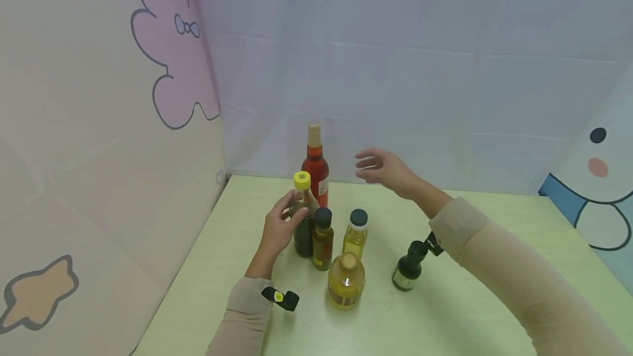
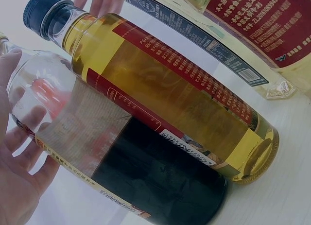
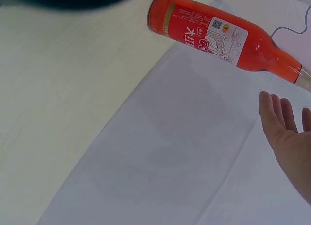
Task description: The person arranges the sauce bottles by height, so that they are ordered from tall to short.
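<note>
My left hand [image 1: 281, 227] holds the upper part of a glass bottle of dark sauce [image 1: 304, 235] with a yellow cap, thumb on one side and fingers round the other. Through its clear upper glass some fingers [image 2: 34, 118] show in the left wrist view. Right beside it stands a black-capped oil bottle [image 2: 160, 98] with a red label. Behind them rises a tall bottle of red liquid [image 3: 209, 35] with a pale neck wrap. To its right, my right hand [image 1: 388, 172] is raised in the air, fingers loosely extended toward that bottle, holding nothing.
A dark-capped bottle of yellow oil [image 1: 355, 235] and a round yellow bottle [image 1: 347, 284] stand near the middle of the pale table [image 1: 227, 268]. A small dark bottle [image 1: 407, 268] stands under my right forearm. Cloth-covered walls [image 1: 395, 87] border the table.
</note>
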The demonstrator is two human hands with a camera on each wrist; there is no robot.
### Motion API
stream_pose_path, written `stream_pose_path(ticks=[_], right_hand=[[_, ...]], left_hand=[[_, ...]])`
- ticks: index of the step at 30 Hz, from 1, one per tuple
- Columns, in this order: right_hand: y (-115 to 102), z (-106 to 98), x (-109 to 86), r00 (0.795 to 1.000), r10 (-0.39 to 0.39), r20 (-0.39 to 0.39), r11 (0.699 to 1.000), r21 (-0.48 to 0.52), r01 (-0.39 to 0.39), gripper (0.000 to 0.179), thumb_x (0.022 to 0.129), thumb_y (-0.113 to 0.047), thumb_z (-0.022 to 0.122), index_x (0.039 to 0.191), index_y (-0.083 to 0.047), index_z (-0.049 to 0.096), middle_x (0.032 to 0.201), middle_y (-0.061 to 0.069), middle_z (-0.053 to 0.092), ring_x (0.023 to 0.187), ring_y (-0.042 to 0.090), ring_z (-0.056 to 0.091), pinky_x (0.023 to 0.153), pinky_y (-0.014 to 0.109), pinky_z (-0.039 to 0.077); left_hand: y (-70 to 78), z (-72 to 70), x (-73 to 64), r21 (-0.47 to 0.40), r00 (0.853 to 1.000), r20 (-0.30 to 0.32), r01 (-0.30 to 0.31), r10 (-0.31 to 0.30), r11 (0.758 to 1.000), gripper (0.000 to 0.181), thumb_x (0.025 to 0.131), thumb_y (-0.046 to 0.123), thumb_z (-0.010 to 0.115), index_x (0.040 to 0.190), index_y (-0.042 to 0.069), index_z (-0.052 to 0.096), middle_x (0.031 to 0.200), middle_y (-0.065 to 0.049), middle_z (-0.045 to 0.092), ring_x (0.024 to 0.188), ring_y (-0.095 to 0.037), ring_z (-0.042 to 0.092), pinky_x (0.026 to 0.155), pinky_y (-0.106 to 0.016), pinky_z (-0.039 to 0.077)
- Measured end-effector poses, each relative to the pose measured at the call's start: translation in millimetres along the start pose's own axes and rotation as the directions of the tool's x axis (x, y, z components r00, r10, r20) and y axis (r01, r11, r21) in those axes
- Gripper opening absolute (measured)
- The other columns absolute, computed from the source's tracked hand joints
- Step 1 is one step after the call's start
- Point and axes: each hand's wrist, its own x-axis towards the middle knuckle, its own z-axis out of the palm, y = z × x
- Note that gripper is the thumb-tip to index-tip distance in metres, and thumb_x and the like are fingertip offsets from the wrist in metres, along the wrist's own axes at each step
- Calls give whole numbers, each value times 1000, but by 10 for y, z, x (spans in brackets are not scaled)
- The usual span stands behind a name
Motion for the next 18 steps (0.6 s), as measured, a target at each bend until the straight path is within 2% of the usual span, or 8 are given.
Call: stream_pose_path(ticks=[6, 18], right_hand=[[12, 24, -63, 1000, -1, 10, 1000, 7, 1, 48, 95, -10, 65, 138, -1, 47, 131, 22, 55, 114, 35, 58, 93, 43, 50], [-23, 45, -238, 998, -16, 55, 999, 38, 14, 49, 95, -11, 65, 139, 1, 46, 132, 23, 53, 115, 38, 57, 94, 43, 50]], left_hand=[[-16, 2, -1, 1, 1000, -4, -1, 1, 1000, 61, 95, 31, 66, 145, 5, 44, 135, -9, 56, 126, -29, 48, 103, -51, 39], [-26, 1, 4, 5, 999, -4, -52, 52, 999, 57, 95, 26, 66, 144, 4, 45, 134, -12, 57, 124, -30, 50, 101, -52, 41]])
